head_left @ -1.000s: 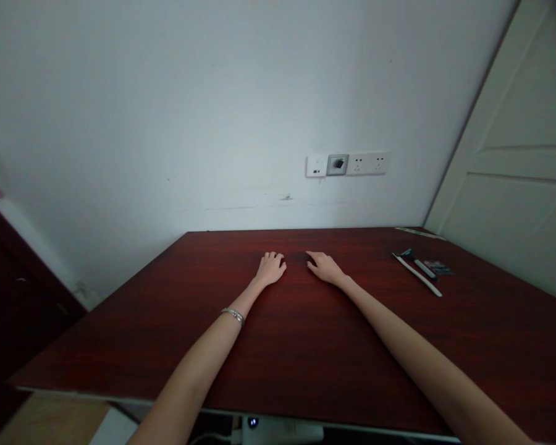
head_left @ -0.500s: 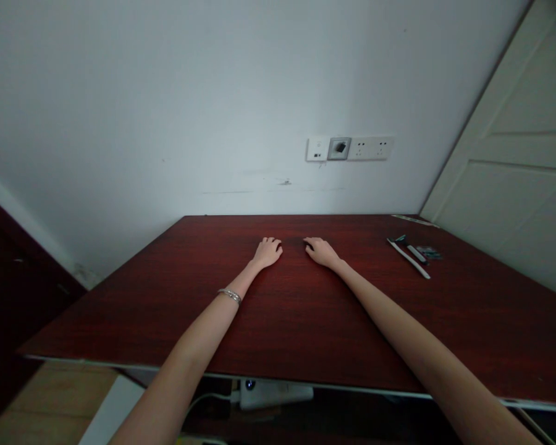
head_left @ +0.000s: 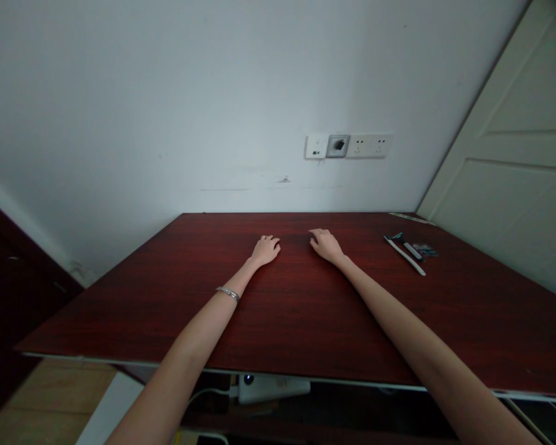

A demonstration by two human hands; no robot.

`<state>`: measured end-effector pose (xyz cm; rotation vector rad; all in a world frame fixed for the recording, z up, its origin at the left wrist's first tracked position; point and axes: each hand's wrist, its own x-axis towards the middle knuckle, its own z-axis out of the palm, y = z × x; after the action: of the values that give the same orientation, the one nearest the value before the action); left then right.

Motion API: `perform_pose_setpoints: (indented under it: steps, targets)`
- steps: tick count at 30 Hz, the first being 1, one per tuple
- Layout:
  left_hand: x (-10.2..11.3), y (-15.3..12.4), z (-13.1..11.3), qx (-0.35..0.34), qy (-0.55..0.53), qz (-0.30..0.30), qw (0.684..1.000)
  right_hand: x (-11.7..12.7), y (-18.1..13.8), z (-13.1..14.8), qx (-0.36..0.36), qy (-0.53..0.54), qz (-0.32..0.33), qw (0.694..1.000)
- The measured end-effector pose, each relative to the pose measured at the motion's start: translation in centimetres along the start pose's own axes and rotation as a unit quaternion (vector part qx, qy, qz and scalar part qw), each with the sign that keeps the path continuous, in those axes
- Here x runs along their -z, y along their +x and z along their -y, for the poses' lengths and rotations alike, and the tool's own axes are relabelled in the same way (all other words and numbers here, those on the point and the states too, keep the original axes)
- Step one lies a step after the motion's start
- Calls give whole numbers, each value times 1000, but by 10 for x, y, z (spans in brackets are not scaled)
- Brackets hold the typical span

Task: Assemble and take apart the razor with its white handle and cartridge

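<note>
My left hand [head_left: 265,249] lies palm down on the dark red wooden table [head_left: 278,321], fingers stretched forward and holding nothing. A silver bracelet [head_left: 228,293] sits on that wrist. My right hand [head_left: 325,244] rests a short way to its right, also flat and open, with the fingers slightly lifted off the wood. To the right of it, well apart from both hands, lie a razor with a white handle [head_left: 404,254] and a small dark item [head_left: 425,250] beside it.
The table stands against a white wall with a row of sockets [head_left: 348,146]. A white door [head_left: 514,185] closes off the right side. A dark cabinet [head_left: 9,290] stands at the left. A white device [head_left: 271,388] and cables lie below the table's front edge.
The view has tilted up a little, so everything sits slightly higher and farther. My right hand has shifted a bit forward and to the right. The left hand stays flat.
</note>
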<state>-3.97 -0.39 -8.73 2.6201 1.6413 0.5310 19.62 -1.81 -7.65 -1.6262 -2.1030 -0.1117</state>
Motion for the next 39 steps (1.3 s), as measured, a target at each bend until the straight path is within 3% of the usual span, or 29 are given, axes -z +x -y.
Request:
perform_pose_setpoints:
  steps: [6,10,15,23,34,39]
  targets:
    - [0,1,1,-1,-6,-8,1000,48,-8,-71,-122,-18,-100,987]
    - [-1,2,2,-3,0,-15,1000,87,-37,-123,-228,-51,-107,966]
    - [-2,3,2,0,-7,-17,1000,115,-80,-156,-277,-60,-73,956]
    - [-2,4,3,-3,10,-16,1000,108,-91,-167,-292,-125,68,946]
    - [-3,5,4,-5,2,-12,1000,107,-96,-165,-366,-136,76,918]
    - [-2,4,4,-2,1,-12,1000,106,-94,-160,-367,-134,71,918]
